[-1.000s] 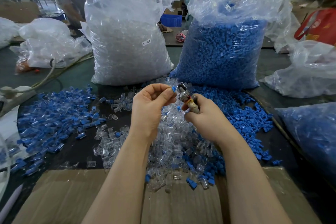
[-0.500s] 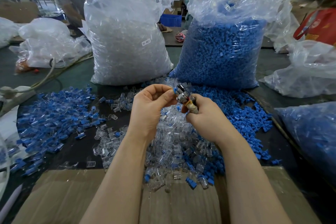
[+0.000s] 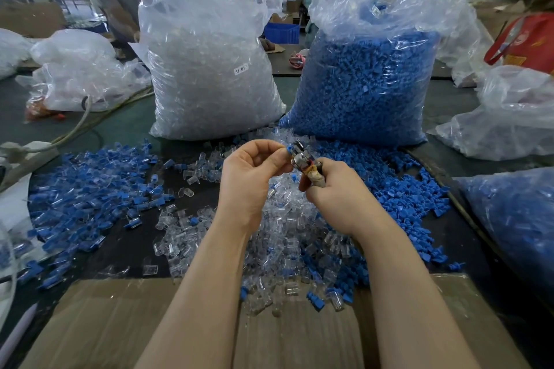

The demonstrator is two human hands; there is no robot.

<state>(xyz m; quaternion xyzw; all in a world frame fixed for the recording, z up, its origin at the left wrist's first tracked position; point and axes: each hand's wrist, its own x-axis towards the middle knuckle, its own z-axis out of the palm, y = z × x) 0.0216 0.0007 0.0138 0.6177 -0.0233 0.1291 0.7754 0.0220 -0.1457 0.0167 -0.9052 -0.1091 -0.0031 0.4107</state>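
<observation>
Finding: little has changed in the last second. My left hand (image 3: 250, 177) stays at the same height over the table, thumb and forefinger curled and pinching a small blue cap (image 3: 289, 149). My right hand (image 3: 335, 189) remains wrapped round the taped handle of the metal-headed tool (image 3: 303, 156). The tool head has edged slightly up and toward my left fingertips, so the cap now sits hard against it, in the air between my hands.

Whether a clear part is also in the pinch, I cannot tell.

Assessment: the fitting step appears to be under way, not finished. The cap is neither released nor dropped.

Surroundings: the loose clear housings (image 3: 284, 228) lie beneath my wrists, the loose blue caps (image 3: 398, 189) just right of them, and the pile of joined pieces (image 3: 90, 201) well apart on the left. That pile is probably where this cap belongs once seated.
</observation>
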